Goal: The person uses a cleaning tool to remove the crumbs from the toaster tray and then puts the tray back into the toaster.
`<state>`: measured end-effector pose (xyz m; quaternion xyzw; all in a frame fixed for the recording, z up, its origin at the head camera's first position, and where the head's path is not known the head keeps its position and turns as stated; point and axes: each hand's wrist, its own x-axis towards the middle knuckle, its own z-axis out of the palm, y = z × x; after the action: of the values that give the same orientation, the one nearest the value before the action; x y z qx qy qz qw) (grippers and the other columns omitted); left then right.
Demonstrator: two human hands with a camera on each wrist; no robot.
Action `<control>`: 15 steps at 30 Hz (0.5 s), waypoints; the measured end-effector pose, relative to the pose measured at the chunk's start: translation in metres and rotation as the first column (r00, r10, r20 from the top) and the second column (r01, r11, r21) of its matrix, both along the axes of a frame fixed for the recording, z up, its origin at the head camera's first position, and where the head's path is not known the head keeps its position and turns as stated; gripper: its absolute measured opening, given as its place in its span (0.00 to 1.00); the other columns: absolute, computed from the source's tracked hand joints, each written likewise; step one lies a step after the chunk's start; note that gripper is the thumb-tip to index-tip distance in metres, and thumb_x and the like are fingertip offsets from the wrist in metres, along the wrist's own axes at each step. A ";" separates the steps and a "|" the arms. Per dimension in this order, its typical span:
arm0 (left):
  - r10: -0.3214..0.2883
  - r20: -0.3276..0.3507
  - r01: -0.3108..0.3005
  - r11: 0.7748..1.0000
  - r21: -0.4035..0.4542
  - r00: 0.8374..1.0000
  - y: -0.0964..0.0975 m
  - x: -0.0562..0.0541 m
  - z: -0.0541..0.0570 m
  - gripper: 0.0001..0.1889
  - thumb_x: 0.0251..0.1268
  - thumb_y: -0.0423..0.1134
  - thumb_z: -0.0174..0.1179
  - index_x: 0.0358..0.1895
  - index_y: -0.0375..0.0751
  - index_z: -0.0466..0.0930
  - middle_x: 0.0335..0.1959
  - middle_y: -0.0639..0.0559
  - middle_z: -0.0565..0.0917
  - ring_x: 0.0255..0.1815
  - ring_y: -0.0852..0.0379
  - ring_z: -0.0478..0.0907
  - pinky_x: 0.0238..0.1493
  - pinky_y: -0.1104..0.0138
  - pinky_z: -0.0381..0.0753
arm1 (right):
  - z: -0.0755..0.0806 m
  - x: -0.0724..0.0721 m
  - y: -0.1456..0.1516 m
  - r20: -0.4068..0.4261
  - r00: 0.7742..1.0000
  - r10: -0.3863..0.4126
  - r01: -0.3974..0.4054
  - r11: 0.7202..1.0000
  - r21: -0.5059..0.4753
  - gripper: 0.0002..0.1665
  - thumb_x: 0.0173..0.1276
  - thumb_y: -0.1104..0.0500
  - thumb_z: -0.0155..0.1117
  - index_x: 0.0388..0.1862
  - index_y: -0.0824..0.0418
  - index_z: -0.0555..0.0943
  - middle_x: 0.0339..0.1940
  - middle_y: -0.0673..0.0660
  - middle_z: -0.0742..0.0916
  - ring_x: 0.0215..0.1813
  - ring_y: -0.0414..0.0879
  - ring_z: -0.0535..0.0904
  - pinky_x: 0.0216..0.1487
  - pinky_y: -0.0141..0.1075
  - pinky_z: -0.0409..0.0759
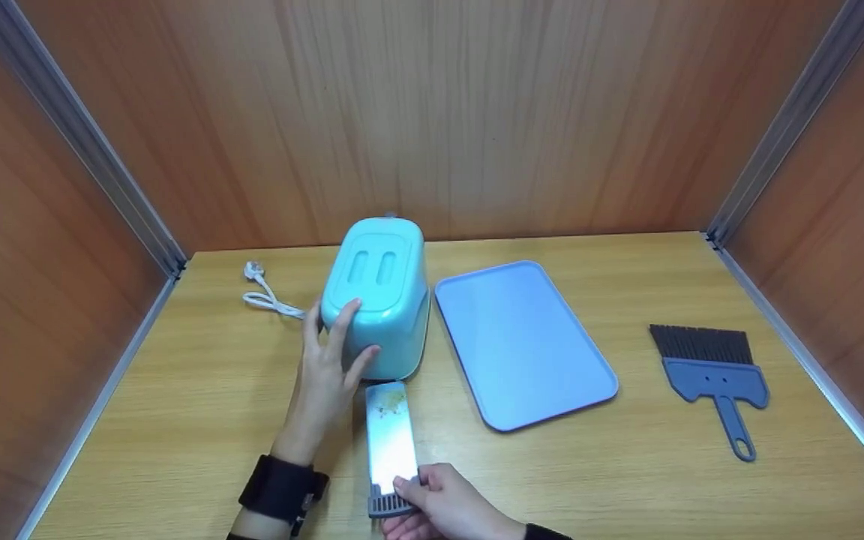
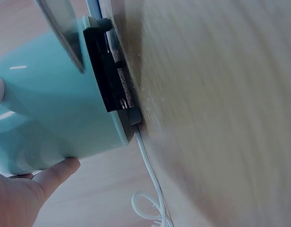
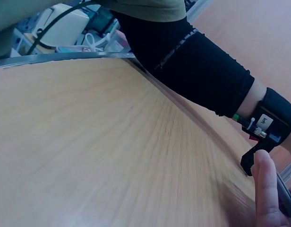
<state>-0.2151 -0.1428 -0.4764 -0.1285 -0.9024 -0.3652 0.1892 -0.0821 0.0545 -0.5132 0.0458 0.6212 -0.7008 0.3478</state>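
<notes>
Crumb tray [image 1: 391, 435], one, specked at far end | ahead of right hand [image 1: 447, 506], which pinches its grey handle end [image 1: 389, 504]; left hand [image 1: 325, 373] spread against toaster [image 1: 383, 292] | step, I judge: tray removal; next calls for level carrying | long axis runs from right hand, bare end facing toaster.

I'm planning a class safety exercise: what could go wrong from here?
The metal tray could tip and spill its crumb-like specks, as the right hand holds only its near end. Spills may hit the table, since the blue tray lies to one side. The turquoise toaster might shift if the left hand pushes it.
</notes>
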 end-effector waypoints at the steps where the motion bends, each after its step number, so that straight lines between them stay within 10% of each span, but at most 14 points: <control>1: 0.001 0.000 -0.001 1.000 0.001 1.000 0.000 0.000 0.000 0.39 0.75 0.49 0.69 0.83 0.70 0.58 0.84 0.34 0.50 0.83 0.26 0.59 0.75 0.31 0.74 | 0.000 0.001 0.002 0.008 1.000 -0.003 0.003 1.000 0.013 0.17 0.87 0.52 0.57 0.52 0.66 0.83 0.33 0.57 0.94 0.30 0.38 0.90 0.34 0.26 0.90; 15: 0.006 0.011 -0.006 1.000 0.019 1.000 0.004 0.002 0.002 0.40 0.76 0.48 0.69 0.84 0.65 0.58 0.86 0.30 0.47 0.84 0.24 0.56 0.76 0.29 0.70 | 0.009 0.002 0.036 0.025 0.998 -0.053 0.053 0.998 0.020 0.18 0.88 0.53 0.55 0.55 0.67 0.81 0.36 0.59 0.94 0.34 0.41 0.92 0.39 0.29 0.93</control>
<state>-0.2127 -0.1391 -0.4740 -0.1222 -0.9003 -0.3737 0.1868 -0.0798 0.0909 -0.5045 0.0746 0.6219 -0.7031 0.3365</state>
